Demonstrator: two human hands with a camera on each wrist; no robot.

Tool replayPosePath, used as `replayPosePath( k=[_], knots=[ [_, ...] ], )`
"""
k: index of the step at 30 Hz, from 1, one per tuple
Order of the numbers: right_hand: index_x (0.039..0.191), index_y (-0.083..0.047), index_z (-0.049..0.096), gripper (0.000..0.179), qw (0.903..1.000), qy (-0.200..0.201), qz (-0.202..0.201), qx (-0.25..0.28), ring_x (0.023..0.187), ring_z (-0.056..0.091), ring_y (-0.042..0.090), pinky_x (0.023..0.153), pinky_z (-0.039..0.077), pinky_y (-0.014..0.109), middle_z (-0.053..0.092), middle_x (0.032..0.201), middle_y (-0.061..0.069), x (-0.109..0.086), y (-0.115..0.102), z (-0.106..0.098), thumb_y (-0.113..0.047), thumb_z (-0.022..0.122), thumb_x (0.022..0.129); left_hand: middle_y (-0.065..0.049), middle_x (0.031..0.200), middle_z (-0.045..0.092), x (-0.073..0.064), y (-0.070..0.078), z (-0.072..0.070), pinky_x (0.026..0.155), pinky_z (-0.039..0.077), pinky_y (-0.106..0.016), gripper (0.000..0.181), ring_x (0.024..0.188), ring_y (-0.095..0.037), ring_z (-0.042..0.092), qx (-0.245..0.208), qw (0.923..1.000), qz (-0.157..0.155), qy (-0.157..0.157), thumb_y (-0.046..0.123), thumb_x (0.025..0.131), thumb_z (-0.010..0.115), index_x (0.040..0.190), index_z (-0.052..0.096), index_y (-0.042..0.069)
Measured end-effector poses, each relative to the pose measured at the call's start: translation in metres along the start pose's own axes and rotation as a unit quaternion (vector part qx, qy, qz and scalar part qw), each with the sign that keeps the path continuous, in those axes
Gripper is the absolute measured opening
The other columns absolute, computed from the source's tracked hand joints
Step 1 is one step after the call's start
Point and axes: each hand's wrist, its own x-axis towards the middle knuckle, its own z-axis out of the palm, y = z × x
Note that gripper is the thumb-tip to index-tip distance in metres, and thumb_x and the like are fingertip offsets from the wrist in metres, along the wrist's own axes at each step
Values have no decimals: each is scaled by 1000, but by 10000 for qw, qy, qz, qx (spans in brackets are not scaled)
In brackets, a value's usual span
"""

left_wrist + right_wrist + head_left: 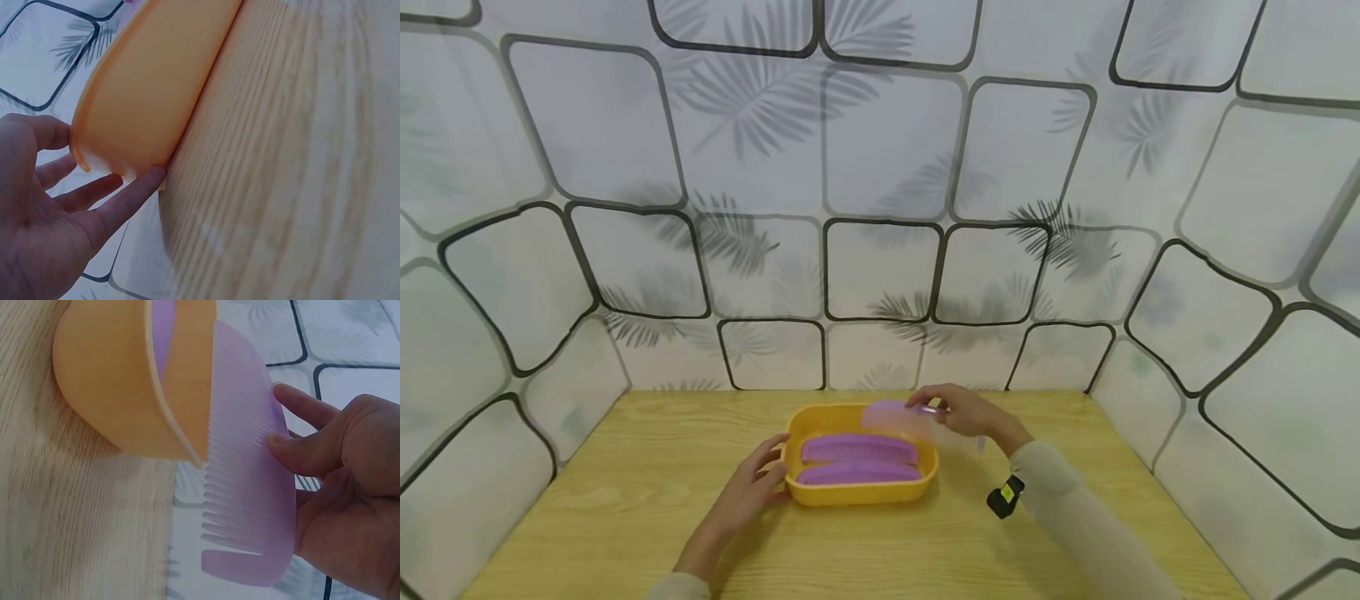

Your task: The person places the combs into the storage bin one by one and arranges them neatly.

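Observation:
A yellow plastic basin (865, 497) sits on the table, with two purple combs, a rear comb (859, 448) and a front comb (857, 474), lying lengthwise inside. My left hand (751, 482) touches the basin's left end, its fingertips spread along the rim and outer wall. At the far right corner, my right hand (966, 410) pinches a third comb (250, 469), translucent purple, by its spine between thumb and fingers. In the right wrist view, that comb's teeth face the basin wall (106, 381). From the head view it slants over the basin's back right rim.
The light wooden table (625, 492) meets a patterned covering (880, 267) at the back and sides, printed with rounded outlines and leaves. A black device with a yellow mark (1006, 497) is on the right wrist.

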Motion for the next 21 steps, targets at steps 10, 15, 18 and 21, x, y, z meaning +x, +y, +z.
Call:
replayPosePath(
  k=[10,15,18,21],
  knots=[
    [130,-4,68,47,9991,-378,-181,-91,127,62,38,103,55,54,68,135,16,22,-17,9,18,44,95,-39,155,37,0,3,0,91,63,-49,51,132,-50,55,-58,10000,-15,-61,10,109,48,158,34,2],
    [129,-8,69,46,9986,-487,-132,-143,125,62,35,104,55,51,67,135,14,29,-25,15,15,47,97,-39,156,35,-1,4,-1,92,63,-48,52,134,-51,53,-63,9999,-33,-124,11,110,47,159,32,3],
    [129,-8,70,46,9984,-562,-46,-105,126,62,35,105,55,51,67,135,13,33,-27,19,15,47,97,-39,156,35,-1,4,-1,92,63,-48,52,134,-52,53,-55,9999,-25,-144,12,110,47,159,32,2],
    [128,-7,70,46,9980,-632,9,-47,127,61,36,107,54,52,67,135,13,37,-28,23,17,47,96,-38,156,35,-1,3,-1,92,63,-48,52,134,-51,53,-61,9999,-24,-146,12,110,47,159,32,2]
  ],
)
